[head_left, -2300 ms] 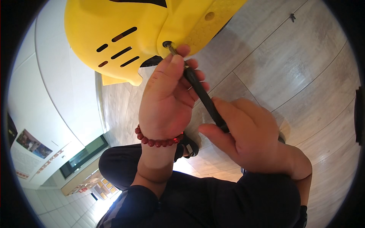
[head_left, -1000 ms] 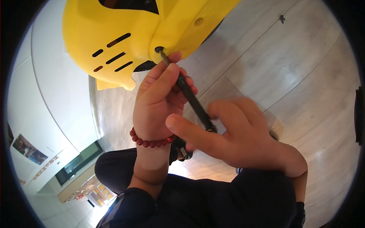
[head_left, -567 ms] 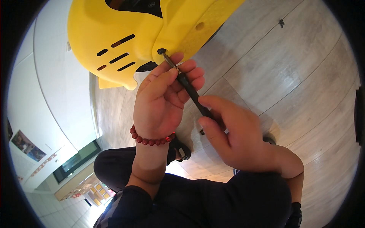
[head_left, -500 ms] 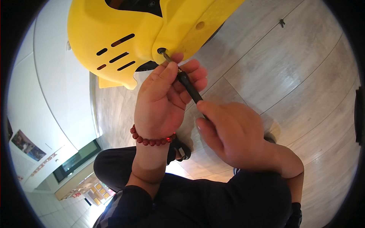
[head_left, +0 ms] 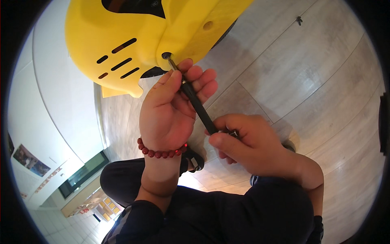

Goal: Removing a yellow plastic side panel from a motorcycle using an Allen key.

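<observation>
A large yellow plastic shell, like the body of a toy ride-on car, stands at the upper left. A screwdriver with a black handle slants up to it, its metal tip in a round dark hole; what sits inside the hole is hidden. My left hand, palm up with a red bead bracelet at the wrist, pinches the shaft between thumb and fingers. The lower end of the handle is held between the thumb and fingers of my right hand.
A small dark piece lies on the wood-look floor at the upper right. White panels rise along the left. My bent knees, in dark trousers, are below my hands.
My right hand has changed its grip on the handle's end, fingers more spread and slightly lower. The yellow shell, screwdriver and left hand appear shifted slightly left in view.
</observation>
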Available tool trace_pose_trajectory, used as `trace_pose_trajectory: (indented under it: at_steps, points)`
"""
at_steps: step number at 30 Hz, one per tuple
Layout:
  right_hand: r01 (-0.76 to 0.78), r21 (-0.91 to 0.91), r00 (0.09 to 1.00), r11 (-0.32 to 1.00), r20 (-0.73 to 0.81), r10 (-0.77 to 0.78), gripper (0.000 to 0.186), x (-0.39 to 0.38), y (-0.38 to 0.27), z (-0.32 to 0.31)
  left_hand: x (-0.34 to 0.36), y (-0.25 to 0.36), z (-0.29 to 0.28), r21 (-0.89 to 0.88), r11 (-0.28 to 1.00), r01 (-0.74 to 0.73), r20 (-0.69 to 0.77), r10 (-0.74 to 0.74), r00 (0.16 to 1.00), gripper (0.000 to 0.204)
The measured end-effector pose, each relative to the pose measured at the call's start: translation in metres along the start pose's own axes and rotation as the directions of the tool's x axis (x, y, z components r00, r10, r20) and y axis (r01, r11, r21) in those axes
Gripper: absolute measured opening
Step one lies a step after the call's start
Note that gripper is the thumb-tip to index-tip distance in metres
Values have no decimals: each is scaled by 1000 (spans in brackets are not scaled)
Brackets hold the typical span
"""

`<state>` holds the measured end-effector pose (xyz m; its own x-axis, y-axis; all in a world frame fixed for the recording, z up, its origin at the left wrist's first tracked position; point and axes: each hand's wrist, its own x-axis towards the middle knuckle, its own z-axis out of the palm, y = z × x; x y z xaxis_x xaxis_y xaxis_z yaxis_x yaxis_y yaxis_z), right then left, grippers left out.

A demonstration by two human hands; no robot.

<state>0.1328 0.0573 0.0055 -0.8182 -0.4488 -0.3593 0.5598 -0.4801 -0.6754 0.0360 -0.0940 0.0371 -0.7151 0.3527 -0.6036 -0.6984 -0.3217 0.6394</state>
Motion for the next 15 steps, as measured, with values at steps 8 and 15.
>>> trace_pose_trajectory:
  at_steps: [8,15]
  points:
    - [273,-961,506,-48,186,-842,23,10,29,-6,9,-12,-17,-17,1000,10,94,-9,996,26]
    - [461,-784,666,416,-5,-746,49,7,34,-12,5,-18,-7,-46,997,-60,10,61,998,23]
